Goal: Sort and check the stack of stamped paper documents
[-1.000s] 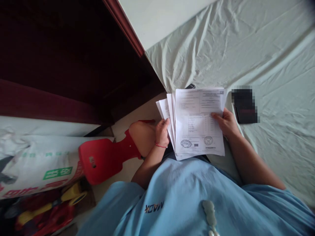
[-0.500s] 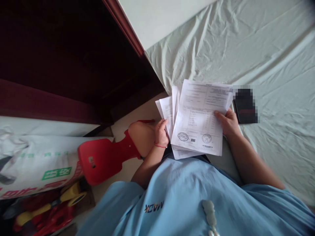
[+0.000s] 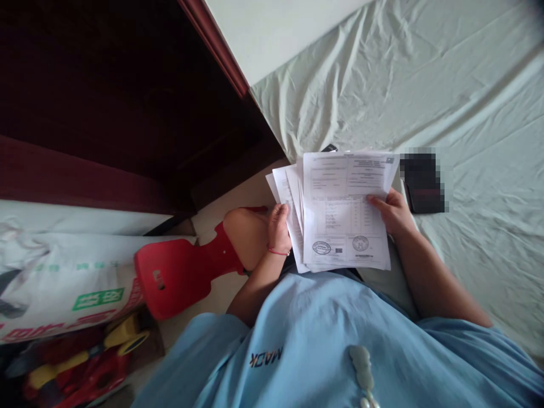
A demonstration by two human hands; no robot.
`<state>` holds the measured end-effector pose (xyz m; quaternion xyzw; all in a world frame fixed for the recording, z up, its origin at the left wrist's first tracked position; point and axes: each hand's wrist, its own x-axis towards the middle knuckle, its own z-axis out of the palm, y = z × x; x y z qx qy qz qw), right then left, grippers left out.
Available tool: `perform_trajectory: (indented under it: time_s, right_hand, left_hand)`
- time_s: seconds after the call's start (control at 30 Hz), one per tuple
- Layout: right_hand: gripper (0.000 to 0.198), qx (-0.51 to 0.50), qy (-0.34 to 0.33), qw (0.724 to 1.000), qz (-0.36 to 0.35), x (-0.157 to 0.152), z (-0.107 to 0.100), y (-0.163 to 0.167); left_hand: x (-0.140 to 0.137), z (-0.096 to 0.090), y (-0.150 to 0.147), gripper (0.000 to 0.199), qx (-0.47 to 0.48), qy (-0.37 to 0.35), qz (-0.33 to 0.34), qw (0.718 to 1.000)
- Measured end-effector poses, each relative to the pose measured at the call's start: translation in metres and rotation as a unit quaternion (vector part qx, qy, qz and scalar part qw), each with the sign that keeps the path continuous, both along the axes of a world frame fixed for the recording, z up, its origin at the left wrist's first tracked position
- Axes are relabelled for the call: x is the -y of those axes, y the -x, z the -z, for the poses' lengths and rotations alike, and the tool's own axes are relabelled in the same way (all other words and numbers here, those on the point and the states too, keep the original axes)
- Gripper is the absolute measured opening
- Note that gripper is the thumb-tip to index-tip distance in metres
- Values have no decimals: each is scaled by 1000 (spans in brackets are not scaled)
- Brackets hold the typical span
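Observation:
My left hand (image 3: 279,229), with a red string bracelet at the wrist, is closed on the left edge of several fanned white papers (image 3: 292,198). On the right, my right hand (image 3: 396,214) grips a printed sheet (image 3: 335,187) by its right edge, thumb on top. This sheet overlaps the other papers and bears a table and two round stamps near its lower edge. How many sheets each hand holds is hard to tell. Both bundles are held above my lap, close to my blue shirt (image 3: 314,334).
Right of my right hand, a black, partly blurred object (image 3: 425,184) lies on the wrinkled pale bed sheet (image 3: 476,113). A small dark item (image 3: 330,148) peeks out behind the papers. To the left are dark red furniture (image 3: 106,85), a red plastic seat (image 3: 174,277) and a white sack (image 3: 63,283).
The top printed sheet has turned more upright and its upper edge has dropped slightly. More of the left papers shows, and a dark item has appeared behind them.

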<state>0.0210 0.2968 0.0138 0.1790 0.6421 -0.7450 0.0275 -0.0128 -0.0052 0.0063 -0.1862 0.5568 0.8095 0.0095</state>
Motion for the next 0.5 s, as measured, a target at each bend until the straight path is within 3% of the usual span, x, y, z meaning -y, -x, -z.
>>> perform_trajectory:
  time_s: [0.33,0.5]
  right_hand:
    - [47,52,3,999,-4,2,-8,-2]
    - [48,34,-7,999,16,4,-7,-1]
  left_hand:
    - [-10,0,-6,58,14,17,6,1000]
    - [-6,4,-4,44,-2,12,5,1000]
